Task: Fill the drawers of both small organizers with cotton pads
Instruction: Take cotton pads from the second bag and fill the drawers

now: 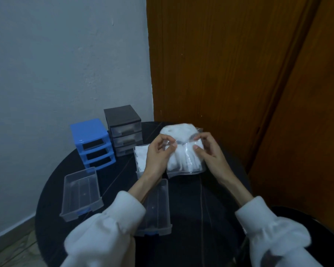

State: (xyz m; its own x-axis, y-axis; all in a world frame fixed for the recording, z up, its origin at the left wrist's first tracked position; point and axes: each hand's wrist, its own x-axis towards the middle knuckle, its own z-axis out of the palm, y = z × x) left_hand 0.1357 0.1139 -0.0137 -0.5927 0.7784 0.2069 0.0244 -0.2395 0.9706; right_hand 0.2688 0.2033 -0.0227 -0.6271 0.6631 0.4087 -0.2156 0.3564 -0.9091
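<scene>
On a dark round table (pixel 181 199), both hands pinch the mouth of a bag of cotton pads (pixel 183 151): left hand (pixel 158 157), right hand (pixel 208 151). Left of the bag, one drawer (pixel 141 162) looks filled; nearer, two drawers (pixel 81 191) (pixel 158 207) lie empty. The blue organizer (pixel 91 141) and grey organizer (pixel 123 132) wait beyond.

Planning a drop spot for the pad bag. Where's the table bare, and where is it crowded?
Bare: the near-right table, between the middle drawer and right sleeve. A narrower strip lies between the two pulled drawers. Crowded: the far left, around the blue organizer and grey organizer.
</scene>
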